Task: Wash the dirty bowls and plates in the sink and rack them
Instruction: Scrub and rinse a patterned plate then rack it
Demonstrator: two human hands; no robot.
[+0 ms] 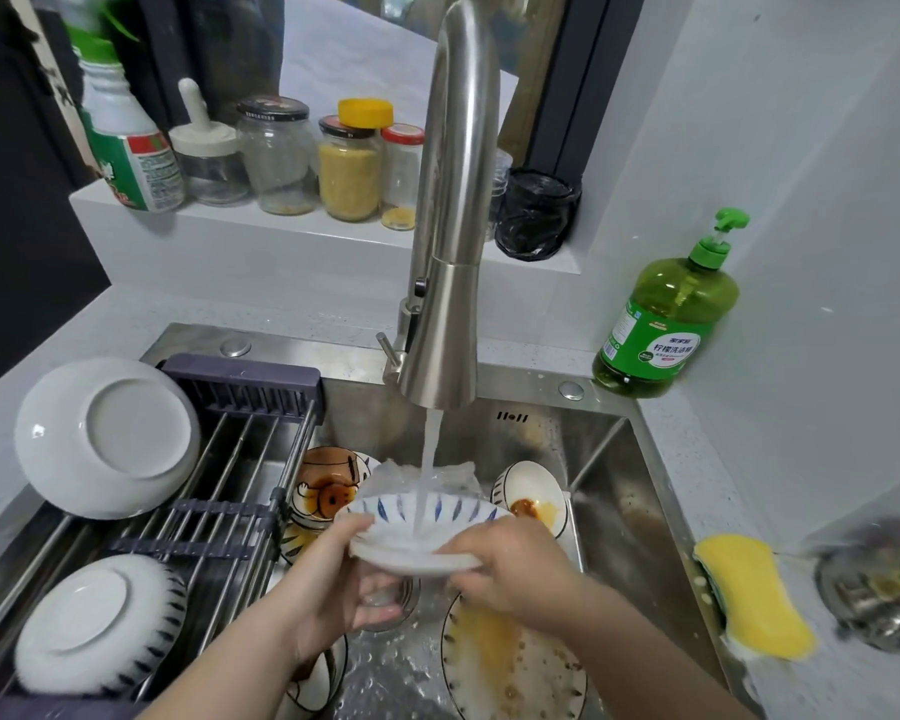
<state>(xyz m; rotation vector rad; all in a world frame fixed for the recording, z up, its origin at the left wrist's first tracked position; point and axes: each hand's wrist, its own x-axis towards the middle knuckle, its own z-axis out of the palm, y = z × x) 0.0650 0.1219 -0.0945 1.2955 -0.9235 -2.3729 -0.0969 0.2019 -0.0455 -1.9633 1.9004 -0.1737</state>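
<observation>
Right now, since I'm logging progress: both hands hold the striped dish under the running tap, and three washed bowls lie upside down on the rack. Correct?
Not quite. The head view shows two upturned bowls on the rack, not three: a plain white bowl and a striped bowl. The rest stands: the left hand and right hand hold the striped dish under the running tap.

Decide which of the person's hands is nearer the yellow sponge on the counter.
Right. The right hand grips the right rim of the blue-striped dish, on the left of the yellow sponge; the left hand holds the dish's left rim, farther away.
</observation>
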